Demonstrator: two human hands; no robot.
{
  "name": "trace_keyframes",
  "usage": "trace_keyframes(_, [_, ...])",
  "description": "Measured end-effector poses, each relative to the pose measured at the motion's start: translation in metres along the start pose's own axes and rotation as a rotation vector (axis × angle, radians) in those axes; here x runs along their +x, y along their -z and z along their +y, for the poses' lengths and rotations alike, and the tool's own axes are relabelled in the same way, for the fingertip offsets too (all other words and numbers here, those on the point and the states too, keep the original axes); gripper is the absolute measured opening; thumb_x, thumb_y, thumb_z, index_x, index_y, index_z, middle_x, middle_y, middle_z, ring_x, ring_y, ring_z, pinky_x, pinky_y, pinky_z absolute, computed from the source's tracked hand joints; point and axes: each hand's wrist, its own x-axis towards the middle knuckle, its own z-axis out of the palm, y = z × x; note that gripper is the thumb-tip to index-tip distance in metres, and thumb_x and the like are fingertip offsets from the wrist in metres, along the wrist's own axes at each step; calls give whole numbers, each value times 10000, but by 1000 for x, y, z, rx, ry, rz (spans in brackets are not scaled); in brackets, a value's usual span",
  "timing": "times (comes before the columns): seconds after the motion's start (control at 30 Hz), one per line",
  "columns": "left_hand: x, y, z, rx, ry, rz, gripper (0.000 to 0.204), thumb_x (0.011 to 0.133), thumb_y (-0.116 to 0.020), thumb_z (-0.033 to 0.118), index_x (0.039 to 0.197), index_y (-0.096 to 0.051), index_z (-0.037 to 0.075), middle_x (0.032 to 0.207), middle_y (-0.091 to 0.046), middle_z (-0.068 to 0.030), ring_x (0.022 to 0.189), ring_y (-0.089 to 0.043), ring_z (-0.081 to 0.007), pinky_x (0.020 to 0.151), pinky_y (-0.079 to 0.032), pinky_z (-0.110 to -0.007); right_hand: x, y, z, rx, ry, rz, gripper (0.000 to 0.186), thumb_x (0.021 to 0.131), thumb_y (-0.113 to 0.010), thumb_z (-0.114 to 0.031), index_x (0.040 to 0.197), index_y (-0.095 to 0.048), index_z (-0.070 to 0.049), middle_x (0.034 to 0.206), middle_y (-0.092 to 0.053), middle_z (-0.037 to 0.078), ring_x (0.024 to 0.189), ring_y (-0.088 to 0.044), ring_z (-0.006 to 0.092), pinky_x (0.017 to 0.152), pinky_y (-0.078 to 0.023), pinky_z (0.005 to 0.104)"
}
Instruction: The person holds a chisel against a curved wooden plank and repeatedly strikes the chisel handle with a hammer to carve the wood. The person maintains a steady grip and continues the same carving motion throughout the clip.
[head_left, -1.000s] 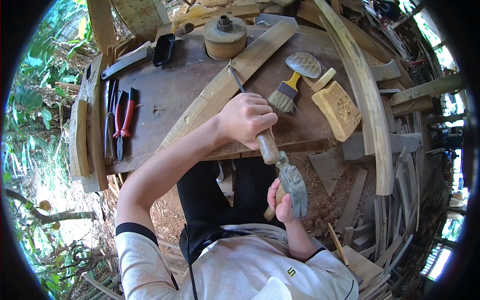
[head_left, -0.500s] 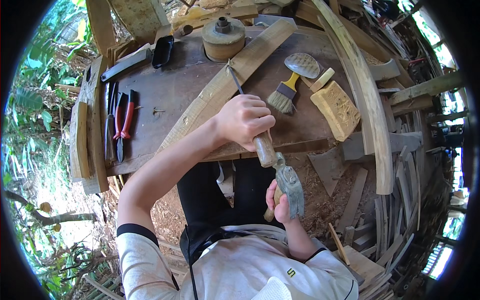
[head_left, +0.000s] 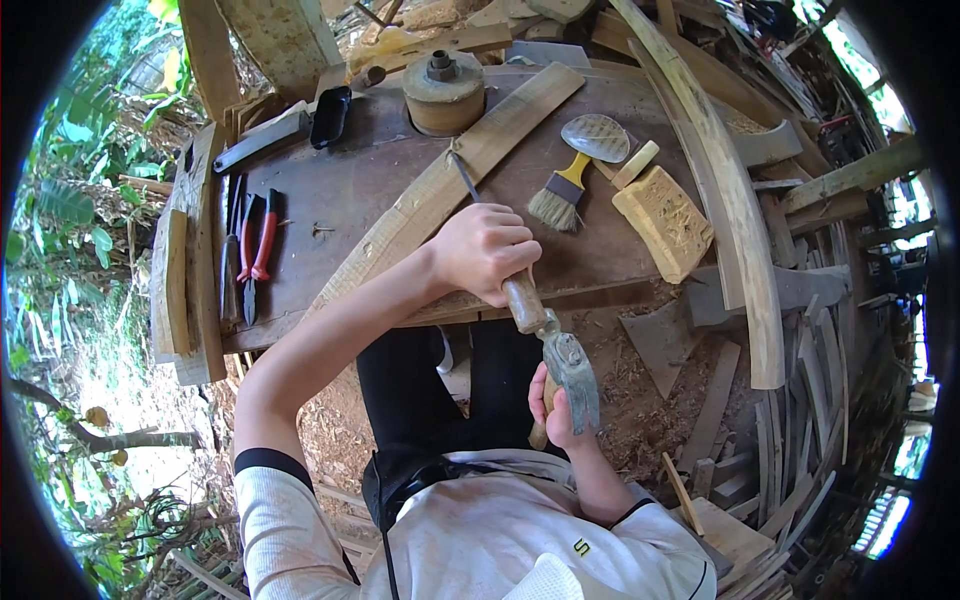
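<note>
My left hand [head_left: 487, 250] is wrapped round the wooden handle of a chisel [head_left: 464, 180]. The chisel's tip meets a long pale wooden board [head_left: 395, 217] that lies slantwise across the worktable, with a small raised chip at that spot. Low on the right, my right hand [head_left: 565, 410] grips a claw hammer [head_left: 573, 378] by its wooden handle, close under the metal head. The hammer's face is at the butt of the chisel handle; whether they touch I cannot tell. Small notches mark the board nearer to me.
Red-handled pliers [head_left: 263, 250] lie on the table's left. Right of the board are a brush [head_left: 560, 195], a clear oval object [head_left: 597, 137] and a carved wood block [head_left: 664, 222]. A round wooden piece with a nut [head_left: 444, 95] stands behind. Long timber [head_left: 735, 190] borders the right.
The view has shifted slightly. Both hands keep their grips, and the hammer head stays close to the chisel's butt with hardly any visible movement.
</note>
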Motion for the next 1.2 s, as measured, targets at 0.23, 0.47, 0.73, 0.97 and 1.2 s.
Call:
trace_keyframes(0.23, [0,2,4,19,2,-5,344,592,-760,315,724,-516,111,669,-506,-35,604,-560,-258,580,-470,-383,-6,0,1,38,-5,19,336,1083,-582,-326,1080,-590,10,702,-553,35,502,-484,77,439,-350,240])
trace_keyframes(0.47, [-1,3,6,2,-22,-13,355,598,-781,322,718,-518,116,672,-513,-30,609,-565,-263,585,-467,-379,-11,6,6,48,-18,17,359,1087,-570,-357,1091,-587,2,657,-531,21,496,-465,75,448,-350,243])
trace_keyframes(0.73, [0,4,7,-8,7,23,347,602,-786,311,697,-517,114,662,-520,-36,613,-574,-264,591,-474,-377,-12,5,8,46,-23,18,350,1091,-563,-347,1083,-584,2,639,-522,19,496,-466,75,444,-345,244])
trace_keyframes(0.97, [0,4,6,-25,14,32,348,596,-794,301,697,-519,112,660,-524,-41,613,-576,-271,590,-473,-381,-14,1,7,-41,-21,61,539,1027,-531,-573,1084,-548,-37,676,-521,31,499,-457,86,438,-345,244])
trace_keyframes(1.2, [-3,4,6,-23,39,20,329,603,-790,285,698,-523,116,644,-524,-40,600,-574,-270,573,-471,-391,6,-6,-16,-185,211,74,425,1005,-605,-450,954,-555,-31,700,-571,67,541,-548,141,474,-418,279])
